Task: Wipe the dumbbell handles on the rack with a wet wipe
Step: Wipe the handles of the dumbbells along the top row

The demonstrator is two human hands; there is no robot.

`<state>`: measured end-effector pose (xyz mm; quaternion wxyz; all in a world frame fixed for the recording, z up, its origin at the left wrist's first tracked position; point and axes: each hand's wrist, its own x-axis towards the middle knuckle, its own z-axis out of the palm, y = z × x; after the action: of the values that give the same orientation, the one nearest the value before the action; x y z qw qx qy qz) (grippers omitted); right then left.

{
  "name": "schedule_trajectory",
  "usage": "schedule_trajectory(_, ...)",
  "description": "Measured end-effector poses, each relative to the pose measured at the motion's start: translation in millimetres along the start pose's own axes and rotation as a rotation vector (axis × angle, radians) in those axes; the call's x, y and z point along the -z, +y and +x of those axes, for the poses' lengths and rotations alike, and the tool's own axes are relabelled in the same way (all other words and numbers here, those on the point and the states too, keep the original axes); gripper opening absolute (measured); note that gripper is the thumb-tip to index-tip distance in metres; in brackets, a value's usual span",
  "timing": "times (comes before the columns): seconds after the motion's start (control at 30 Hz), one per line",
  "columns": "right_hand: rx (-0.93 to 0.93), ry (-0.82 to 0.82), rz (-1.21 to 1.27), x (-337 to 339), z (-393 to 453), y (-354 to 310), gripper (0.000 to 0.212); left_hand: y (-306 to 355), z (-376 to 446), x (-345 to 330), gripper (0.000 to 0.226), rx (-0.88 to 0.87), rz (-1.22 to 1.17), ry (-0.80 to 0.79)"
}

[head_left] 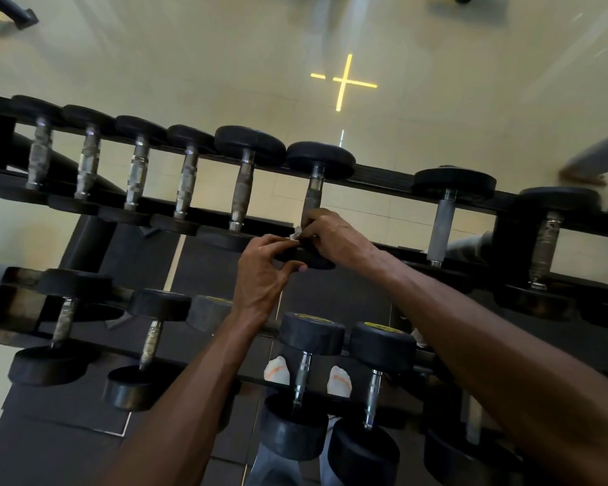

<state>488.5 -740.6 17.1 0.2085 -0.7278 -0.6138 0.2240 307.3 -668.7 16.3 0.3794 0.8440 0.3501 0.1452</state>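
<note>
Head view, looking down over a two-tier dumbbell rack. Nearest the camera, two bare forearms reach forward from the lower edge. Between them, on the lower tier, two dumbbells with bright metal handles stand side by side, and two white socked feet show on the dark floor mat below them. Further left on the same tier lie two more dumbbells with duller handles.

Beyond these, the left hand has its fingers curled over the near black head of an upper-tier dumbbell, thumb pointing right along the head's near edge. The right hand lies just beside it, touching it, with fingers bent around the lower end of that dumbbell's handle. A small white piece of wet wipe shows between the two hands at the base of the handle; the right-hand fingers pinch it, while it cannot be told whether the left fingers also hold it.

Further along the upper tier, five dumbbells sit in a row to the left of the held one and two more sit to its right, all with handles running away from the camera. Farthest off, the pale tiled floor carries a yellow cross-shaped light mark.
</note>
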Motion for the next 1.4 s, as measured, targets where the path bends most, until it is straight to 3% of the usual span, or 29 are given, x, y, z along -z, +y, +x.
schedule_trajectory(0.1,0.068,-0.059,-0.074,6.2,3.3,-1.1,0.020,1.6,1.6,1.6,0.051,-0.004,0.011,-0.021)
schedule_trajectory(0.23,-0.041,-0.061,-0.066,0.8,-3.1,-1.4,0.021,5.2,3.1,6.6,0.052,-0.001,0.018,-0.070)
schedule_trajectory(0.37,-0.397,0.176,0.092,16.6,-24.9,13.6,0.009,8.1,-0.8,7.9,0.050,-0.020,0.052,-0.101)
schedule_trajectory(0.43,-0.529,0.281,0.201,31.0,-41.4,22.8,0.014,14.8,-4.8,3.1,0.049,-0.043,0.081,-0.097)
schedule_trajectory(0.7,-0.640,0.348,0.310,83.3,-112.3,43.8,0.017,93.5,-7.3,-69.9,0.031,-0.257,0.076,-0.225)
schedule_trajectory(0.93,-0.670,0.329,0.309,105.8,-185.4,100.4,0.019,144.8,-18.6,-139.0,0.055,-0.208,0.046,-0.343)
schedule_trajectory(1.23,-0.524,0.151,0.228,99.7,-206.6,137.5,0.018,163.3,-33.0,-170.7,0.045,-0.047,0.099,-0.159)
schedule_trajectory(1.4,-0.380,0.013,0.024,94.5,-194.4,140.7,0.011,162.9,-34.5,-175.3,0.043,-0.032,0.075,-0.124)
